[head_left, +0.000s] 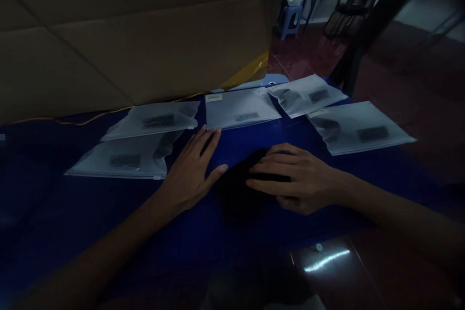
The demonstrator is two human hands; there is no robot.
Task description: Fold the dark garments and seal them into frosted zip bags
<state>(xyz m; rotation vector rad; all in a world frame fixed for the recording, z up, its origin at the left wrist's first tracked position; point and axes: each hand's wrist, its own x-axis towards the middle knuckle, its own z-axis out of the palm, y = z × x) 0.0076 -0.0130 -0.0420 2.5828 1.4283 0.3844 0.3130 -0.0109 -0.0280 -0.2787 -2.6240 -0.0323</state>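
Observation:
A dark, soft-looking black item [240,193], perhaps folded cloth, lies on the blue table cover between my hands; its outline is lost in the dim light. My right hand [296,177] is on its right side, fingers bent over it and thumb tucked low. My left hand [194,169] rests palm down at the item's left, fingers stretched and thumb apart, holding nothing. Its fingertips reach the lower edge of a frosted zip bag [240,109]. Left of that hand are two more frosted bags, a nearer one [119,160] and a farther one [152,120], with dark printed labels.
Two further frosted bags, one at the back [308,94] and one at the right [363,128], overlap slightly. A large cardboard box [163,53] walls off the back left. Beyond are a blue stool [290,22] with a seated person, a black chair [358,5] and red floor tiles.

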